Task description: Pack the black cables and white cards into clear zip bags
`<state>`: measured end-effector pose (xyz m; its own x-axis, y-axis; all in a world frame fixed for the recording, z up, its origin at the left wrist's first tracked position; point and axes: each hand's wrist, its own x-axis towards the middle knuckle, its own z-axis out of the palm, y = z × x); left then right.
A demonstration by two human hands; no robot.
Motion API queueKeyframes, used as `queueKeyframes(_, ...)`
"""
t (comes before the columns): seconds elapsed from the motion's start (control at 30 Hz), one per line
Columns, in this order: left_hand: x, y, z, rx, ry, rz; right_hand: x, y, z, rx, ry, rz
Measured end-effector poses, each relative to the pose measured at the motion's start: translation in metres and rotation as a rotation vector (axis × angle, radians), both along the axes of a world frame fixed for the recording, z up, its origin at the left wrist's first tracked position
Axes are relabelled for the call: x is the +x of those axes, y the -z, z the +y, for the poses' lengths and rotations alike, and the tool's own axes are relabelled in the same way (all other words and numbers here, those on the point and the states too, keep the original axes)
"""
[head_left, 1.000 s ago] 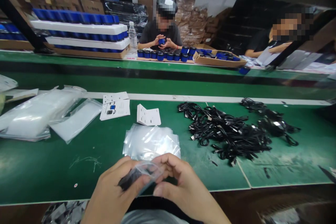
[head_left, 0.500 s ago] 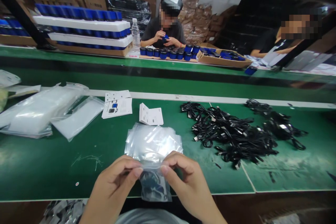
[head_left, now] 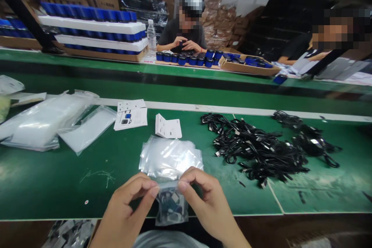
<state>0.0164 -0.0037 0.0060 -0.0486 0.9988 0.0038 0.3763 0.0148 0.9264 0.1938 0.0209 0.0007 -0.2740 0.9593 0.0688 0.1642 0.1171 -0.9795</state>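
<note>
Between my hands hangs a small clear zip bag [head_left: 172,209] at the table's front edge, with a dark cable and something pale showing through the plastic. My left hand [head_left: 130,201] pinches the left end of its top strip between thumb and finger. The right end of the strip is pinched by my right hand [head_left: 203,197]. Just beyond lies a fanned stack of clear plastic bags [head_left: 170,157] on the green table. Folded leaflets [head_left: 171,128] stand behind that stack.
Black USB cables [head_left: 255,147] lie heaped on the right. At left rest filled plastic packs [head_left: 40,120] and printed sheets [head_left: 132,118]. Across the bench, a person [head_left: 183,27] handles a small item behind rows of blue-black jars [head_left: 181,60]; another person sits farther right.
The bag's lower part has swung slightly, and its contents show from another angle. Both hands keep their pinch on the strip. The co-worker's hands opposite have shifted.
</note>
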Motion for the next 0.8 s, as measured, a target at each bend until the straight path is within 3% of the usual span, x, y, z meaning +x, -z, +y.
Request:
queueKeyframes(0.1,0.002,0.006,0.002,-0.046,0.102,-0.029,-0.003,0.003,0.000,-0.009,0.047,0.051)
queueKeyframes(0.17,0.005,0.011,0.003,-0.058,0.093,-0.070,-0.008,0.006,-0.003,-0.016,0.102,0.087)
queueKeyframes(0.27,0.013,0.018,0.001,0.013,-0.011,-0.080,-0.021,0.015,-0.010,0.046,0.143,0.068)
queueKeyframes(0.37,0.021,0.024,-0.003,0.115,-0.181,-0.110,-0.033,0.023,-0.018,0.109,0.096,-0.054)
queueKeyframes(0.47,0.026,0.030,-0.005,0.117,-0.323,-0.096,-0.041,0.029,-0.021,0.119,0.107,-0.081)
queueKeyframes(0.67,0.029,0.038,-0.005,0.120,-0.201,-0.072,-0.046,0.036,-0.022,0.209,0.153,-0.086)
queueKeyframes(0.8,0.032,0.037,-0.008,0.150,-0.243,-0.074,-0.048,0.038,-0.025,0.285,0.159,-0.081)
